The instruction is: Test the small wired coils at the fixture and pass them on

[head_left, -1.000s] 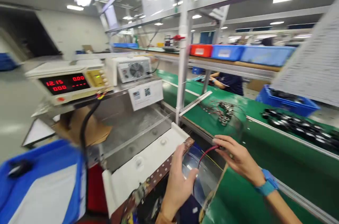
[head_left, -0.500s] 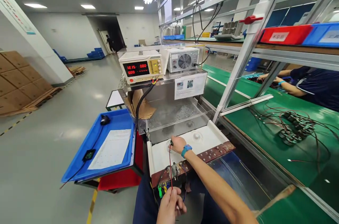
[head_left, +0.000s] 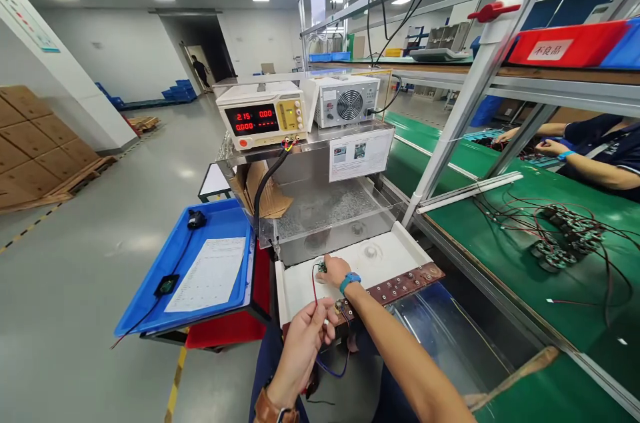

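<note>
My right hand (head_left: pixel 336 272), with a blue band at its wrist, is closed on a small green circuit part (head_left: pixel 322 267) over the left side of the white tray (head_left: pixel 400 251). A thin red wire (head_left: pixel 314 284) runs from that part down to my left hand (head_left: pixel 311 329). My left fingers pinch the wire, and a small white tip shows beside them. Below the tray's front edge lies a brown strip with metal studs (head_left: pixel 406 284), partly hidden behind my left hand. A dark blue wire (head_left: pixel 333 371) hangs beneath.
A power supply (head_left: pixel 261 117) with red digits stands behind the tray. At left, a blue bin (head_left: pixel 145 296) holds paper and black parts. Round wired parts (head_left: pixel 565 239) lie on the green bench (head_left: pixel 465 243) at right. A person's arms (head_left: pixel 580 159) work beyond a slanted post.
My left hand has moved up toward the brown strip, still holding the wire. The green part now shows more beside my right fingers. The view has shifted slightly.
</note>
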{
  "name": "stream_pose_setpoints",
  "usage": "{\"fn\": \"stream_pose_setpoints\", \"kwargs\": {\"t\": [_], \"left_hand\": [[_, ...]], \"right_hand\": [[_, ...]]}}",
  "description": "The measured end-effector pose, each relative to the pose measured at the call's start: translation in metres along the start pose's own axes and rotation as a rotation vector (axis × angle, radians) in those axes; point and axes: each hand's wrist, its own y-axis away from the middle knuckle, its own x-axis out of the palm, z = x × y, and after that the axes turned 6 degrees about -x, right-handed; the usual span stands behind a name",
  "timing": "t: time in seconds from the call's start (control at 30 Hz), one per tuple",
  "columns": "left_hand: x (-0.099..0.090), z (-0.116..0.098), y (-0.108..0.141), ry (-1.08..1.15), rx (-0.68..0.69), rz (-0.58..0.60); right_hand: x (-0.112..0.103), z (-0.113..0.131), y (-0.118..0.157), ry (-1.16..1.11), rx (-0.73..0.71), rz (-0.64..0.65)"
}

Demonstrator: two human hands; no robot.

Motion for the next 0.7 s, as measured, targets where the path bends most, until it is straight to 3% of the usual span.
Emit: {"fn": "stream_pose_setpoints", "kwargs": {"t": [0.17, 0.4, 0.7], "left_hand": [[0.004, -0.02, -0.005, 0.046, -0.02, 0.125], [0.002, -0.019, -0.022, -0.084, -0.01, 0.044], [-0.022, 0.003, -0.085, -0.836, 0.238, -0.079]], "right_hand": [[0.002, -0.002, 0.0, -0.005, 0.021, 0.015], [0.001, -0.005, -0.002, -0.03, -0.028, 0.03], [0.002, -0.01, -0.006, -0.082, -0.004, 0.05]]}}
